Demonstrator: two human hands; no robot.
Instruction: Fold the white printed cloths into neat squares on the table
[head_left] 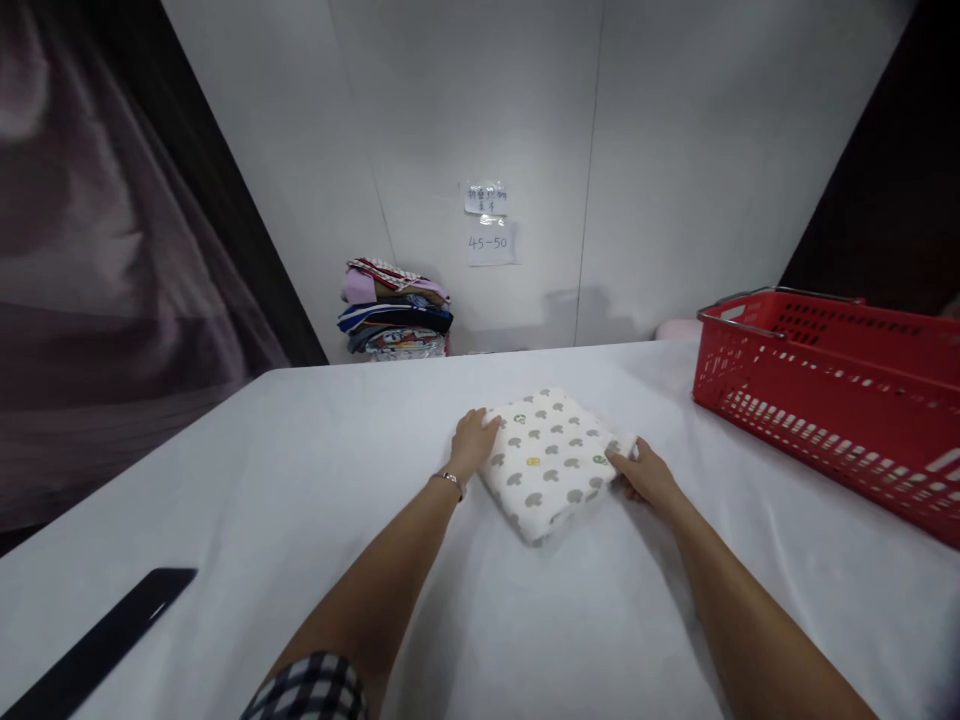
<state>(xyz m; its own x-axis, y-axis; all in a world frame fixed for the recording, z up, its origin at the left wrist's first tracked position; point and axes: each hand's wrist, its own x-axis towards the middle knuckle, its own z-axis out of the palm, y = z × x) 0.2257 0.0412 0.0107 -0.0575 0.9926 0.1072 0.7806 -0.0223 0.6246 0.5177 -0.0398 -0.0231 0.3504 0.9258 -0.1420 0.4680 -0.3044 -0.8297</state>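
A folded white cloth [553, 455], printed with grey mushroom-like shapes and a few green and yellow figures, lies on the white-covered table [352, 440]. It is turned so that one corner points toward me. At its left corner, my left hand [474, 440] grips the edge, with the fingertips partly hidden against the fabric. The right corner is pinched by my right hand [646, 474], thumb on top and the other fingers beneath. My left wrist wears a bracelet [451, 484].
A red plastic basket [810, 400] with a metal handle stands at the right. Folded clothes [396, 310] are stacked beyond the far edge by the wall. Paper signs [491, 243] hang there, one reading 45-50. A dark flat object [105, 640] lies at near left.
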